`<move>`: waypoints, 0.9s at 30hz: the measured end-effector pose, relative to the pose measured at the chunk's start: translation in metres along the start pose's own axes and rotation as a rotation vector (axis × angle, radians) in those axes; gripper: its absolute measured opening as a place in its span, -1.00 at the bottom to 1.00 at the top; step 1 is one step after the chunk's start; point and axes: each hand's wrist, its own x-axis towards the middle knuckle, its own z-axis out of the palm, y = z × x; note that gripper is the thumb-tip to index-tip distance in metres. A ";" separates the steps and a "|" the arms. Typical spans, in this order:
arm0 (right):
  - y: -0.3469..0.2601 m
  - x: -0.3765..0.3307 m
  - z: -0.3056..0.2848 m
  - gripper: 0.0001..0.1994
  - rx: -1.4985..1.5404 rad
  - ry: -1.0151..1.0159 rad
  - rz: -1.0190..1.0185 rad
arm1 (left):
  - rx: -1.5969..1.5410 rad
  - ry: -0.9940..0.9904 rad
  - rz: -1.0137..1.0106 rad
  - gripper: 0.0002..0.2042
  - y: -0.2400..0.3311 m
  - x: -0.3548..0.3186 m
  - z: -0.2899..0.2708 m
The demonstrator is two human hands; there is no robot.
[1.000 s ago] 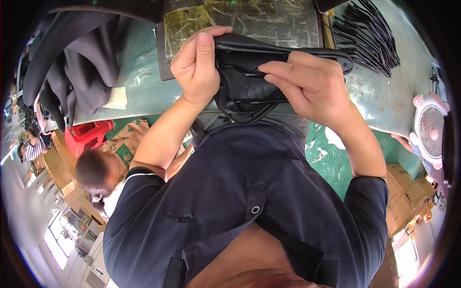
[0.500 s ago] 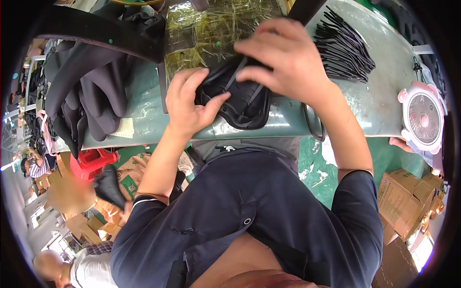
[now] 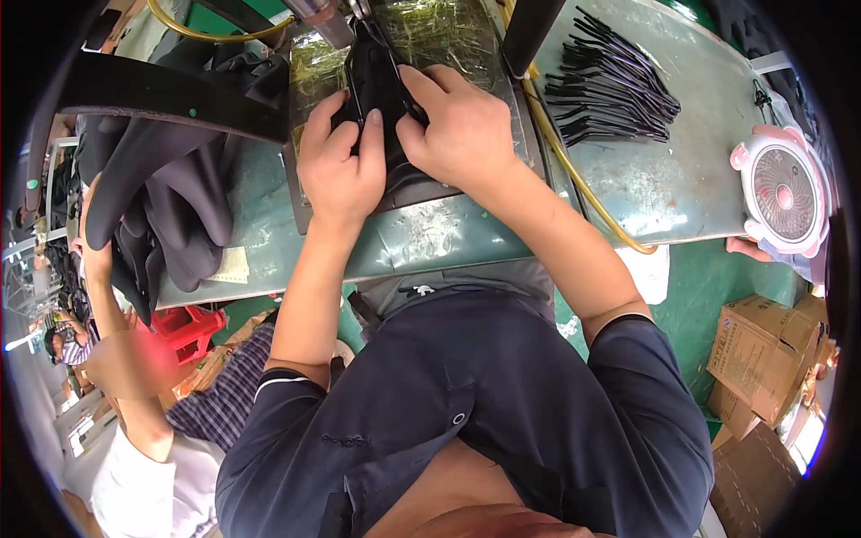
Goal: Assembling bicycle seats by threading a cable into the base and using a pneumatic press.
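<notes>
- Left hand (image 3: 345,170) has the black bike saddle (image 3: 373,72) by its left side, fingers curled, thumb against it.
- Right hand (image 3: 465,130) is kinda pinching the other side, fingers and thumb mostly closed.
- Saddle's over the tape-covered plate (image 3: 444,40), narrow end near a metal cylinder (image 3: 325,20); can't tell if it's resting.
- Bent black rods (image 3: 614,90) off to the right.

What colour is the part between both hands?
Black; the part shows best in the head view.
</notes>
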 end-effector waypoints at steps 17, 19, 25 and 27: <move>0.003 0.011 0.020 -0.38 0.102 0.140 0.080 | -0.032 0.129 0.107 -0.81 -0.029 0.014 0.015; 0.008 0.009 0.019 -0.27 0.110 0.107 0.080 | -0.021 0.099 0.028 -0.69 -0.020 0.013 0.010; 0.001 0.016 -0.018 -0.34 0.366 -0.154 0.334 | 0.072 -0.135 -0.174 -0.53 -0.010 0.015 -0.006; 0.007 0.010 -0.033 -0.53 0.486 -0.191 0.370 | -0.030 -0.180 -0.298 -0.53 -0.008 0.019 -0.012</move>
